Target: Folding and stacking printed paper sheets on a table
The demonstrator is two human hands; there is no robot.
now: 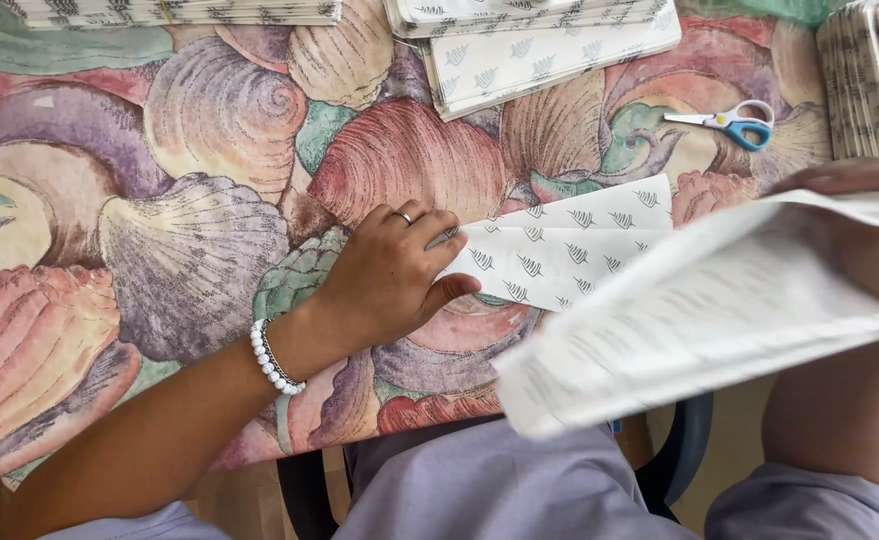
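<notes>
Centrally, a folded sheet (pixel 559 250) of white paper printed with small grey leaf marks is seen lying flat on the tablecloth (pixel 189 200), which is patterned with large shells. Its near left end is pressed down by the left hand (pixel 389 275), whose fingers are curled with the tips resting on the paper's edge and the thumb beside it; a ring and a white bead bracelet (pixel 274 358) are worn on that hand and wrist. A second sheet (pixel 699 310), blurred, is held up off the table by the right hand (pixel 864 235); the grip itself cannot be made out. Scissors (pixel 729 124) with blue handles are laid well beyond the folded sheet. Stacks (pixel 539 50) of the same printed paper are ranged along the far edge and the right side.
</notes>
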